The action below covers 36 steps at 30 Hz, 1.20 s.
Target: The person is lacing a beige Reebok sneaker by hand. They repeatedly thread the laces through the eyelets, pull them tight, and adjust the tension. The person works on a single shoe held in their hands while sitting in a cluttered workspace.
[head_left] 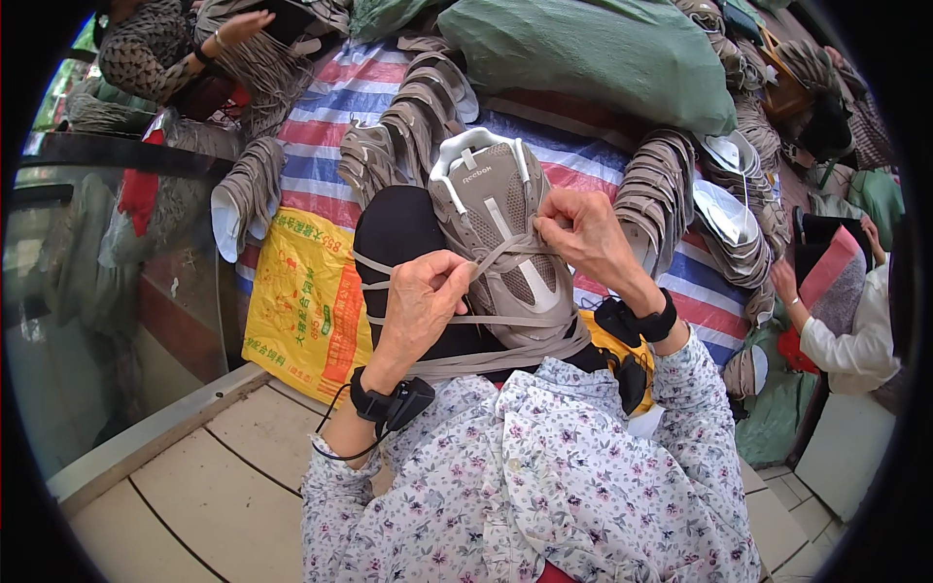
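- Nearest: floral shirt [583,466], with a dark band at each wrist; pale tiled floor [243,476] to the near left.
- Across the lap, over black trousers [394,228]: loose lengths of flat beige lace [476,367], strung side to side.
- Near left of the shoe: left hand [418,299], closed in a thumb-and-finger pinch, gripping lace at the shoe's left side.
- Slightly farther, at the shoe's right side: right hand [593,233], also pinched closed, on the other run of lace.
- Between both hands, over the lap: grey-beige shoe [501,209], with white trim, front upward; long axis near to far, far end leaning left. Toe seemingly toward the body.
- Key relation, as judged: lace crossing on the shoe front, right and a little far of the left grip, left and a little near of the right grip. Neither hand clearly nearer; roughly midway between.
- Beyond on the left: yellow bag [292,282] on a striped sheet [335,102], beside a glass panel [146,291].
- Farther, on the same sheet: nested row of similar shoes [423,107] to the left, another nested row [653,194] to the right.
- Far right: co-worker in a white sleeve [860,340]. Far left: second co-worker in a patterned sleeve [146,53].
- Far middle: big green sack [593,58], lying lengthwise left to right.
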Each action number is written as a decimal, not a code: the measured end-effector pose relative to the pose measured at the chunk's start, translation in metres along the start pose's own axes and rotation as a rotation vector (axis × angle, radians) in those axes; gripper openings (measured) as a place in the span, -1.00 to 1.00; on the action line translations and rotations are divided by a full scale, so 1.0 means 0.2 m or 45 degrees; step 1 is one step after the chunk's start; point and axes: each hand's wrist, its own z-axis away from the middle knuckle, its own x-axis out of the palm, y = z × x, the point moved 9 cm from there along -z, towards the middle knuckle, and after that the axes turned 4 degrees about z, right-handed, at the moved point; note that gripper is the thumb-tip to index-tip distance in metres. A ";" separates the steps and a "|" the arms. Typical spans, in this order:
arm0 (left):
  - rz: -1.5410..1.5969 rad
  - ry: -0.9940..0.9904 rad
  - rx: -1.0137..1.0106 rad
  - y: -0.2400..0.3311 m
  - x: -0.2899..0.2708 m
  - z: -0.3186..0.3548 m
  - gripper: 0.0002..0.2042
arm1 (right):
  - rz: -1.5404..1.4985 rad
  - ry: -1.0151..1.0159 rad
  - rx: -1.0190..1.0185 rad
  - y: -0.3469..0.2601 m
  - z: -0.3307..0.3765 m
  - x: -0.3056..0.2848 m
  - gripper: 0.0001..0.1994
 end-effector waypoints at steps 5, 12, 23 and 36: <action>-0.054 0.036 0.005 0.00 0.00 -0.01 -0.80 | 0.641 0.221 -0.433 -0.27 0.08 -0.05 -0.89; -0.133 0.093 -0.031 0.02 0.00 -0.02 -0.81 | 0.325 -0.002 -0.628 -0.35 0.02 0.20 -0.88; -0.950 0.399 0.608 0.26 0.07 0.03 -0.86 | -0.035 -0.279 -0.518 -0.30 -0.03 0.25 -0.88; -0.096 0.117 -0.065 -0.05 0.03 0.02 -0.80 | -0.155 -0.520 -0.447 -0.29 -0.09 0.29 -0.83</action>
